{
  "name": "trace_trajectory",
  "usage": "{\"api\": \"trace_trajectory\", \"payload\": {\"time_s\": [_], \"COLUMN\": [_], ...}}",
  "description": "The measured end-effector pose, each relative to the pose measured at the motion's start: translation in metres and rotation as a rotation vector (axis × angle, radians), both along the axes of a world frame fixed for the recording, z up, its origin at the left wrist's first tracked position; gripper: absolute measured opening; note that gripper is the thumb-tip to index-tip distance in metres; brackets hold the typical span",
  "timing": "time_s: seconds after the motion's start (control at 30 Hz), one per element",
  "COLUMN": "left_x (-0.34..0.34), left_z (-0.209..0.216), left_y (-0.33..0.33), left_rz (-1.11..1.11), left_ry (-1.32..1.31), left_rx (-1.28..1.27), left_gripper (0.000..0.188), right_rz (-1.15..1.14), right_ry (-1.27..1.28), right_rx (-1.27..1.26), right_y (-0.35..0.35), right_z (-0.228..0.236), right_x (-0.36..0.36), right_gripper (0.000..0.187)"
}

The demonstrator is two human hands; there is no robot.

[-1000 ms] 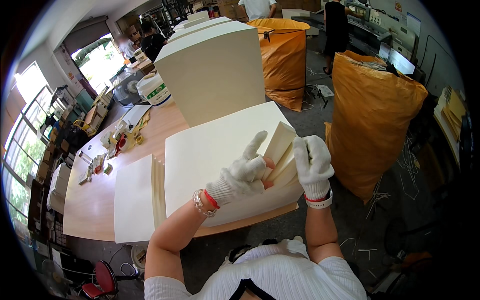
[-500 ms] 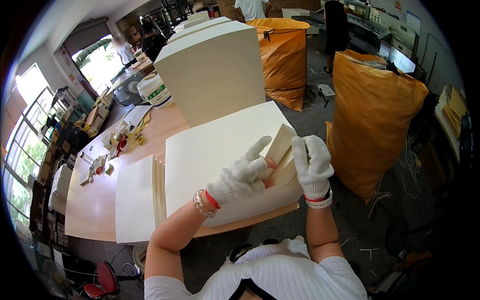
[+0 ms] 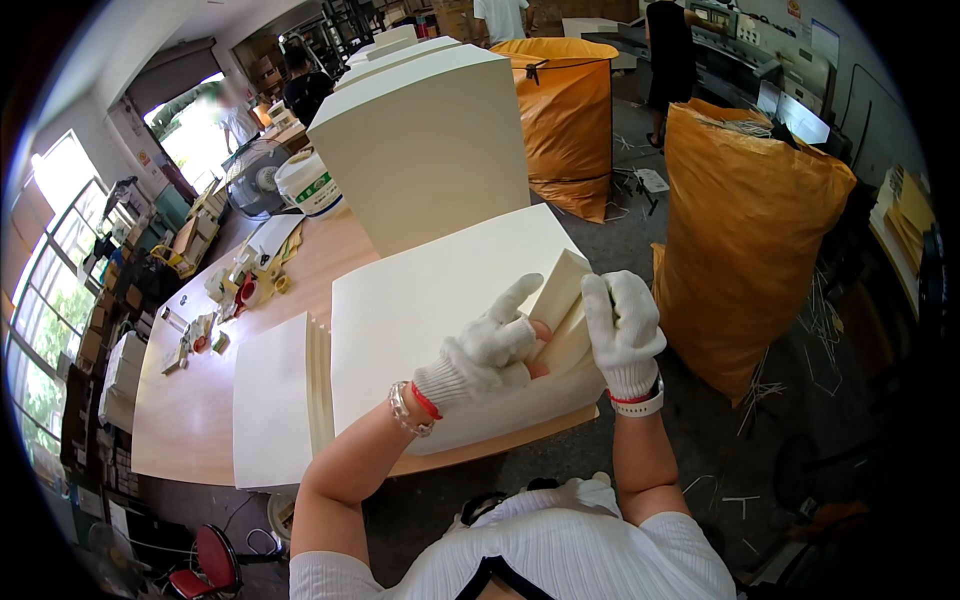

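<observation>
A thick stack of large cream-white paper sheets lies on the table before me. Its near right corner is bent up into a curled bundle of sheets. My right hand, in a white knit glove, has its fingers curled round the outer side of that bundle. From the left, my left hand, gloved too, presses two bare fingertips against the bent sheets, while one gloved finger stretches out over the stack. The palm sides of both hands are hidden.
Behind the stack stands a tall block of paper. A smaller paper pile lies to the left on the wooden table, near tape rolls and a white bucket. Large orange sacks stand right. Other people are farther back.
My hands and the bent sheets stay nearly in place. The view shifts very slightly, and a person in the far left background has moved.
</observation>
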State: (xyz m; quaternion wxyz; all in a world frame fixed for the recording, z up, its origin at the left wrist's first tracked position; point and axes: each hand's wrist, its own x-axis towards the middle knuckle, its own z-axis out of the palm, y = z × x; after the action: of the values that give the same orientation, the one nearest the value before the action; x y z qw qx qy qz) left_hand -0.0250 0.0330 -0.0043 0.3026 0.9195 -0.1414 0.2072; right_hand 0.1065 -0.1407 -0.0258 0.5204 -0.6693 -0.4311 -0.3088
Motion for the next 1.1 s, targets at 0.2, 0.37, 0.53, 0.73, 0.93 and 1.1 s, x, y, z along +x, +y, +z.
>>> {"api": "trace_trajectory", "payload": {"time_s": [0.2,0.37,0.53,0.73,0.93,1.1], "left_x": [0.003,0.000,0.006,0.003,-0.005,0.002], "left_z": [-0.009,0.004,-0.008,-0.009,0.007,-0.003], "left_y": [0.002,-0.003,0.004,0.003,-0.010,0.000], "left_rz": [-0.011,-0.019,-0.084,-0.020,0.081,-0.002], "left_ry": [-0.047,-0.033,-0.042,0.006,0.040,0.079], "left_rx": [-0.036,0.086,-0.051,-0.072,0.066,-0.037], "left_gripper": [0.035,0.031,0.039,0.037,0.045,0.037], "right_rz": [0.006,0.014,0.006,0.007,0.046,0.022], "right_ry": [-0.029,-0.012,0.135,0.120,0.082,0.084], "right_rx": [0.000,-0.011,0.029,0.038,0.042,0.046], "right_y": [-0.003,-0.005,-0.001,-0.001,-0.004,-0.001], "right_z": [0.003,0.005,0.003,0.004,0.005,0.003], "right_x": [-0.004,-0.005,-0.004,-0.006,-0.005,-0.003], "right_gripper": [0.004,0.003,0.012,0.014,0.009,0.009]}}
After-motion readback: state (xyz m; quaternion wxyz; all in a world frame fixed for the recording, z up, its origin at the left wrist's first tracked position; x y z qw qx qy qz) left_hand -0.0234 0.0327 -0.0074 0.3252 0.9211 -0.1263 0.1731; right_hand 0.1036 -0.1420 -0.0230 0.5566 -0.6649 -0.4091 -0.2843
